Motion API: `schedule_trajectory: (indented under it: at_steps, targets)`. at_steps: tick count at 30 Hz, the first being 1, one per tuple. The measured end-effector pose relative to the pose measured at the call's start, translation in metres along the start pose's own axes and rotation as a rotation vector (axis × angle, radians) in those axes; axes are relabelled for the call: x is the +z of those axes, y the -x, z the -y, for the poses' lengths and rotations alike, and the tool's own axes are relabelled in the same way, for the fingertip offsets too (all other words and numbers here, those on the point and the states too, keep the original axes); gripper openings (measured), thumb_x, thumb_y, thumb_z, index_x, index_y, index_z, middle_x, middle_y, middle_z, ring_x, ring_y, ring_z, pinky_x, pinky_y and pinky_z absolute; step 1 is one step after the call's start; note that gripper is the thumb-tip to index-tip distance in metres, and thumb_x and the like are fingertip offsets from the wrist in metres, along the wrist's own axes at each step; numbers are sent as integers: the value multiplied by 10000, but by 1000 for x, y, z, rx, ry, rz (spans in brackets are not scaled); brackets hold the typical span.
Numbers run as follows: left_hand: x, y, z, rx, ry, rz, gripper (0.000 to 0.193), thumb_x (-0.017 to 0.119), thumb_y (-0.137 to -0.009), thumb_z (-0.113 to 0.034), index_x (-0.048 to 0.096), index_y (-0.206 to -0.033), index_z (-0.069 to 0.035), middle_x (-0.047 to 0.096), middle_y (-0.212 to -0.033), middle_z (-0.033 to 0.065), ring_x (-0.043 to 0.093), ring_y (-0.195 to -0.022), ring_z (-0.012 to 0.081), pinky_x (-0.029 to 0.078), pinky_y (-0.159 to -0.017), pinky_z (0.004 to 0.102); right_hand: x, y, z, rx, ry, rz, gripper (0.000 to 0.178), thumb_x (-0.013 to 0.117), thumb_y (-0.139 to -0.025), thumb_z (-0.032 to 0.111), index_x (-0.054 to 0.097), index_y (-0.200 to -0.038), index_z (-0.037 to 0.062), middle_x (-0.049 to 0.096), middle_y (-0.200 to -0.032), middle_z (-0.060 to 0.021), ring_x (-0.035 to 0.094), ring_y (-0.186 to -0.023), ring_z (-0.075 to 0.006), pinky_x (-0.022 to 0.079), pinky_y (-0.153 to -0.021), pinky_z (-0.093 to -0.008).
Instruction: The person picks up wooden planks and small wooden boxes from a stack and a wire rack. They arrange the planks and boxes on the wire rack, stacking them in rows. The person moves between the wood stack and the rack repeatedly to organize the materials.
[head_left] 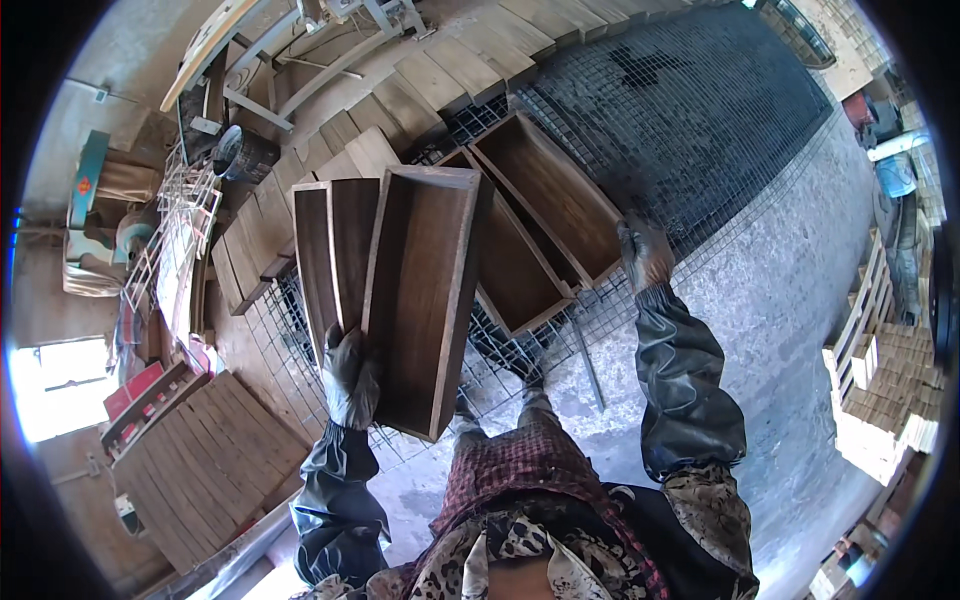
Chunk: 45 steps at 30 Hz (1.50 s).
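My left hand (350, 380), in a dark glove, is closed on the near ends of two long brown wooden boxes. One is a narrow box (318, 245) on the left; the other is a larger box (425, 290), raised and tilted toward me. At the right, my gloved right hand (647, 252) grips the near right edge of another open wooden box (550, 195). Beside that lies a further wooden box (515, 265), partly covered by the raised one. All the boxes show bare insides. Both forearms wear shiny dark sleeve covers.
Under the boxes runs a wire mesh (690, 110) over a dark, wet-looking surface. Rows of wooden blocks (430, 80) line its far side. A black bucket (245, 153) stands far left, near a slatted wooden platform (210, 470). Stacked wood (890, 370) is at the right.
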<state>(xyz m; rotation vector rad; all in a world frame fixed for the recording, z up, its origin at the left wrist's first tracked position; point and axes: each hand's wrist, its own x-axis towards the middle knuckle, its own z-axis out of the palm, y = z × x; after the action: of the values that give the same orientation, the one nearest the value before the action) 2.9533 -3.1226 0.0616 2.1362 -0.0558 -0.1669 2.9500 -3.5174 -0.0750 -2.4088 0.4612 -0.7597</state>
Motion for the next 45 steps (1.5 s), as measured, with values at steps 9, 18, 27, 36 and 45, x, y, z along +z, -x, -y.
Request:
schedule_trajectory:
  at_steps: [9, 18, 27, 36, 45]
  targets:
    - [54, -71, -77, 648, -540, 202, 314, 507, -632, -2, 533, -941, -55, 470, -985, 161, 544, -721, 320, 466, -608, 365, -23, 3, -33, 284, -369, 96, 295, 465, -851, 204, 491, -1036, -25, 527, -967, -128, 541, -815, -204, 466, -665, -293]
    - [113, -137, -95, 637, -749, 645, 329, 537, -720, -155, 504, -1043, -100, 376, -1188, 211, 506, -928, 353, 452, -738, 401, -76, 55, -53, 586, -876, -89, 268, 409, -878, 110, 435, -1113, -17, 450, -1095, -117, 439, -1031, -140, 398, -830, -193]
    - [106, -142, -61, 735, -721, 564, 437, 524, -796, -257, 428, -1185, -82, 330, -1244, 222, 435, -1048, 376, 380, -869, 402, -92, 7, 37, -163, -117, 131, 290, 501, -810, 49, 484, -1092, -17, 479, -1125, -130, 412, -1107, -252, 351, -909, -343]
    - [81, -127, -49, 779, -646, 297, 507, 491, -813, -193, 297, -1281, -168, 328, -1270, 162, 455, -1035, 302, 352, -900, 405, -72, 3, 135, -560, 118, 367, 301, 551, -757, 230, 561, -1002, 54, 484, -1144, -123, 330, -1155, -383, 191, -967, -526]
    - [-10, -146, 192, -14, 485, -182, 547, 467, -863, -220, 201, -1314, -67, 315, -1299, 116, 320, -1184, 198, 236, -986, 288, 96, 114, 261, -159, -623, 619, 441, 515, -752, -10, 442, -1181, 54, 398, -1240, -141, 384, -1155, -260, 366, -907, -295]
